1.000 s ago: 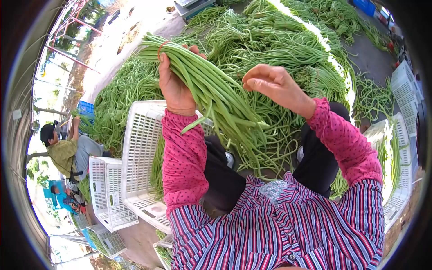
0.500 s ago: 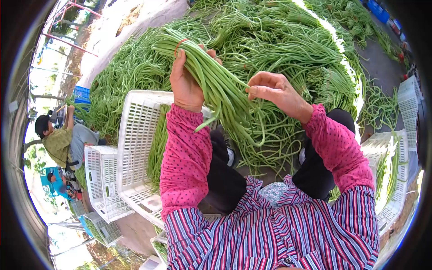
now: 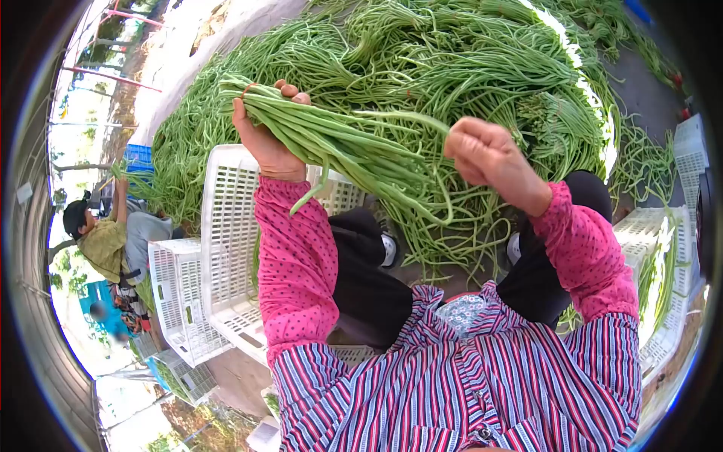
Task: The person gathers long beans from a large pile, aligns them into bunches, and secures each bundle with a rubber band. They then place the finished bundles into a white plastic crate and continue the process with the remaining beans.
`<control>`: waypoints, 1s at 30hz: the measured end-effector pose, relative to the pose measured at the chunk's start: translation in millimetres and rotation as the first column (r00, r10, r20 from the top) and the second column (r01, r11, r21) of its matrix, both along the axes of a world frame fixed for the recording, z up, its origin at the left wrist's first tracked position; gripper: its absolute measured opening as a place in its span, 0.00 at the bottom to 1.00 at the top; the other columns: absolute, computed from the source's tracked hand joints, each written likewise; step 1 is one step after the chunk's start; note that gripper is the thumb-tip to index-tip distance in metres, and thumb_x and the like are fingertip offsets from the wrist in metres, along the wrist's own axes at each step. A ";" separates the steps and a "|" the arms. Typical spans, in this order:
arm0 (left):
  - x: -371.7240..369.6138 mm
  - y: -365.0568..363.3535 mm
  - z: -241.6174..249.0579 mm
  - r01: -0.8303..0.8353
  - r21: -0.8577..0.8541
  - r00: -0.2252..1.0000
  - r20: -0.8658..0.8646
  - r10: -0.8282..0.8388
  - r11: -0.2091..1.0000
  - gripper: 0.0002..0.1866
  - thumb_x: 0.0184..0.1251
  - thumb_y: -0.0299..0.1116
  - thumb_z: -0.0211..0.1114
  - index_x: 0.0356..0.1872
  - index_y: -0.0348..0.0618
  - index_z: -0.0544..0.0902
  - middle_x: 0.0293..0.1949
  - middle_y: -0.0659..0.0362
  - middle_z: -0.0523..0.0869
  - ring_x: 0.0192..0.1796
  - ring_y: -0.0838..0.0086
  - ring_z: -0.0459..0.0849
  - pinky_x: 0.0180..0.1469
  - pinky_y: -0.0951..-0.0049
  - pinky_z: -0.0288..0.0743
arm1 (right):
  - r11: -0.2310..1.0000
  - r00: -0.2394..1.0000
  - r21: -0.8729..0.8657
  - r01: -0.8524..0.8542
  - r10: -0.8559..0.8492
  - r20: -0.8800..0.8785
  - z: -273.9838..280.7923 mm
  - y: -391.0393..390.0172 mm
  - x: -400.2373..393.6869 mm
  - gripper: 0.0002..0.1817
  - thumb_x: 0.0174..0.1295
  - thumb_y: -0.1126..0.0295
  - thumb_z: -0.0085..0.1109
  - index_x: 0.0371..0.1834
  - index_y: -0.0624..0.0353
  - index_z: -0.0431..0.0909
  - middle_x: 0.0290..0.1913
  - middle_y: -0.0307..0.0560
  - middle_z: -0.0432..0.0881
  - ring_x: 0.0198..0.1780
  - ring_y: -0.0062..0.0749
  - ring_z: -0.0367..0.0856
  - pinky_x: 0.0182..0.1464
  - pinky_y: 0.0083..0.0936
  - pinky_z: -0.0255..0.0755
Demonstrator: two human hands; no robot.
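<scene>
My left hand (image 3: 269, 147) is wrapped round a bundle of green long beans (image 3: 343, 139) near its banded end. An orange-red band (image 3: 248, 91) circles the bundle just beyond my fingers, and the loose ends slant down to the right. My right hand (image 3: 493, 157) is closed on one end of a single pale long bean (image 3: 407, 117). This bean stretches left from my fist, above the bundle, and its far end overlaps the bundle in this view. Below both hands, loose beans (image 3: 452, 245) hang and lie between my shoes.
A large heap of long beans (image 3: 444, 68) covers the ground ahead. To my left stand white plastic crates (image 3: 226, 218), with another white crate (image 3: 636, 226) holding beans on my right. Farther left, a person (image 3: 105, 241) sits near a blue crate (image 3: 138, 158).
My left hand has moved left with the bundle, which now lies flatter. My right hand has moved right and closed into a fist, drawing one bean out straight from the bundle.
</scene>
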State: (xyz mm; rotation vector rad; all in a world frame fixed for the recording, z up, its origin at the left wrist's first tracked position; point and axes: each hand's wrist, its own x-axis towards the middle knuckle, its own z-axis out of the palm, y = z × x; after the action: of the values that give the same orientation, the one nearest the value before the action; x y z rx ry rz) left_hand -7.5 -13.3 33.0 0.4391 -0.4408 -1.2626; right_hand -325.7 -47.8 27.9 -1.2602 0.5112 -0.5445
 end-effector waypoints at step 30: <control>-93.4 -25.3 7.1 0.243 0.162 0.922 0.267 -0.279 0.956 0.22 0.70 0.53 0.51 0.51 0.45 0.73 0.38 0.47 0.79 0.39 0.57 0.81 0.36 0.57 0.80 | 0.964 0.992 -0.242 0.110 -0.092 0.087 12.7 -13.1 30.7 0.13 0.69 0.66 0.51 0.29 0.63 0.76 0.18 0.28 0.64 0.21 0.11 0.60 0.21 0.16 0.55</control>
State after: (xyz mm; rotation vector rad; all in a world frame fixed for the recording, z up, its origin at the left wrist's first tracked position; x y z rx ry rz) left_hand -100.8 -38.6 40.1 0.6946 -0.6863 -1.4977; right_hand -295.0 -60.8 40.6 -1.4493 0.4558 -0.7572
